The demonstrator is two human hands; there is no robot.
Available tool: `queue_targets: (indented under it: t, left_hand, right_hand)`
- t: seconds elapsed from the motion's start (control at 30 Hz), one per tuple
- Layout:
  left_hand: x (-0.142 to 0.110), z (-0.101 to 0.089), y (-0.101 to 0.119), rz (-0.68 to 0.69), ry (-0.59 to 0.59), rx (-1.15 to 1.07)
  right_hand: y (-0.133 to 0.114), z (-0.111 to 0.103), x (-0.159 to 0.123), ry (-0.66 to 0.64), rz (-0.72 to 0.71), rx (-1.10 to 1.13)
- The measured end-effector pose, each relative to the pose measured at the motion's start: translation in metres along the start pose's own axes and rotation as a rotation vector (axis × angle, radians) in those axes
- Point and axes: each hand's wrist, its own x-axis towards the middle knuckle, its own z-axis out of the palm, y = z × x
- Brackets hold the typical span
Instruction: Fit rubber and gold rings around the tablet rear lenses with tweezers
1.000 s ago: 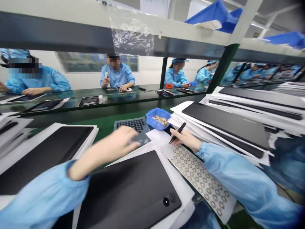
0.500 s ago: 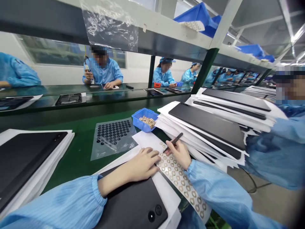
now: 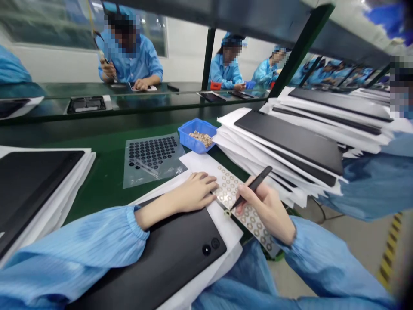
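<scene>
Black tweezers [image 3: 258, 181] slant through the pinched fingers of my right hand [image 3: 266, 204]. At their tip is a small ring-shaped sticker [image 3: 227, 213], off the edge of the sheet of ring stickers [image 3: 227, 181]. My left hand [image 3: 193, 192] lies flat with fingers spread over the far edge of a black tablet back cover [image 3: 167, 254], its fingertips at the sheet's left edge. Two round camera spots [image 3: 211, 246] show near the cover's right corner. White paper [image 3: 226, 232] lies under the cover.
Beyond my left hand lies a clear sheet of black round pieces [image 3: 151, 153]. A blue bin [image 3: 197, 135] holds small pale pieces. Stacked covers with paper stand right [image 3: 290, 142] and left [image 3: 35, 181]. Co-workers [image 3: 129, 56] sit across the bench.
My right hand has moved toward me and right, bringing the tweezers with a ring sticker at their tip to the sheet's left edge. My left hand stays on the cover; the view has tilted down.
</scene>
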Motion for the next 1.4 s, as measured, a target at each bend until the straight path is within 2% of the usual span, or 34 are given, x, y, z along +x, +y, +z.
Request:
queue_targets:
  t: [0.1,0.2,0.33,0.43,0.53,0.7,1.4]
  left_hand:
    - [0.002,0.001,-0.004,-0.018,0.001,-0.020]
    - [-0.007,-0.002,0.000,-0.026,0.036,-0.026]
    - [-0.050,-0.008,0.028,-0.007,0.139,-0.127]
    - [-0.086,-0.012,0.055,0.021,0.079,-0.200]
    - [-0.104,-0.012,0.072,0.071,0.018,-0.158]
    - [-0.101,-0.009,0.072,0.127,-0.031,-0.108]
    - [-0.098,-0.014,0.072,0.140,-0.006,-0.101]
  right_hand:
    - [0.003,0.018,-0.037,0.005,0.099,0.143]
    - [0.023,0.037,-0.057,0.126,0.131,0.280]
    - [0.042,0.049,-0.061,0.242,0.080,0.332]
    - [0.040,0.049,-0.060,0.209,0.095,0.262]
    - [0.036,0.046,-0.061,0.180,0.122,0.191]
    - [0.034,0.046,-0.063,0.198,0.120,0.181]
    - [0.033,0.047,-0.062,0.195,0.031,0.168]
